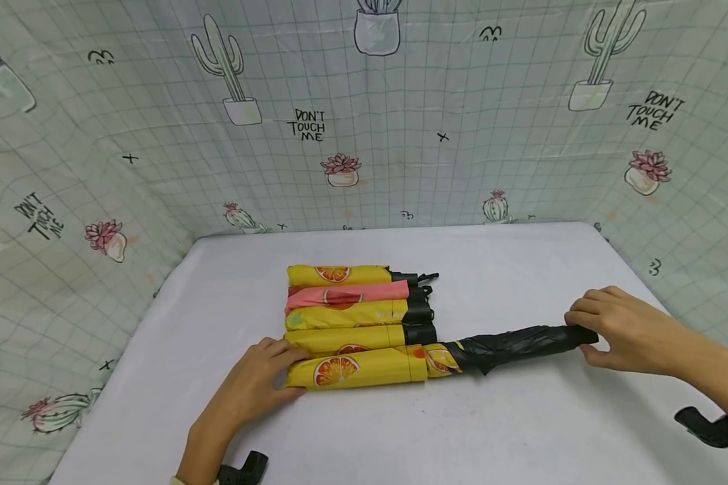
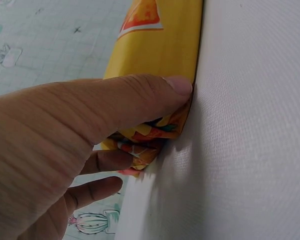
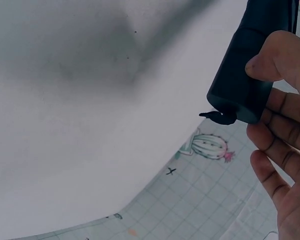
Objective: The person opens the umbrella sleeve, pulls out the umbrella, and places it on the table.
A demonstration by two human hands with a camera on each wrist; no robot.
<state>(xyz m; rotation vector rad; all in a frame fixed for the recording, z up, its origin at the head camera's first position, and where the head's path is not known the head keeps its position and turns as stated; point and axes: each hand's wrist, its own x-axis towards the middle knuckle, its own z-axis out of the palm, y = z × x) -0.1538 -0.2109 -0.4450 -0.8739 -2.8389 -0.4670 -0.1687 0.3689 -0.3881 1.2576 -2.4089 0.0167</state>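
Note:
A folded umbrella with a dark, loosely wrapped canopy stretches to the right out of a yellow sleeve printed with orange slices. The sleeve's left end is pinched by my left hand; in the left wrist view the thumb lies across the gathered yellow fabric. At the other end, my right hand grips the umbrella by its black handle, thumb on one side and fingers on the other. A short black strap hangs at the handle's end. Part of the umbrella is hidden inside the sleeve.
Beyond the sleeve, several sleeved umbrellas lie side by side on the white table: a pink one among yellow ones, black handles pointing right. Behind the table hangs a cactus-print cloth.

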